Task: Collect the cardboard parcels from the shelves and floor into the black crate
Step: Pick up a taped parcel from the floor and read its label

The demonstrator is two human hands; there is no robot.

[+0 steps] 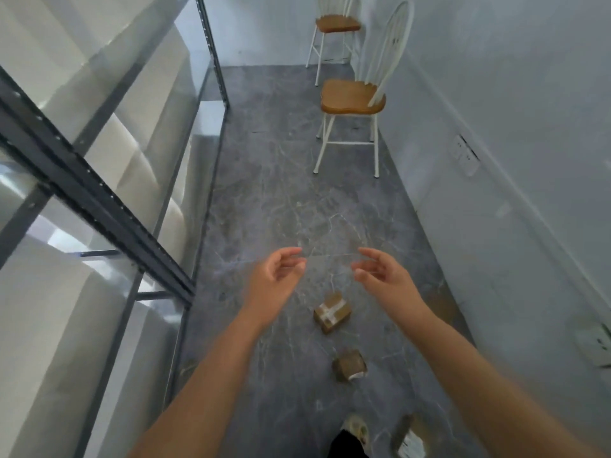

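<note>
Near chair [352, 100]: white spindle-backed frame with a brown wooden seat, standing upright on four thin white legs.
Far chair [337, 24]: matching the near chair, standing beyond it toward the corner, its back running out of view.
Side wall [529, 94]: pale, running just behind the near chair's backrest.
Back wall [264, 28]: pale, closing the room beyond the near chair.
Upper socket plate [466, 155]: white, sitting on the side wall, on the viewer's side of the near chair.
Lower socket plate [595, 342]: white and blurred, sitting much farther from the near chair along the same wall.
</note>
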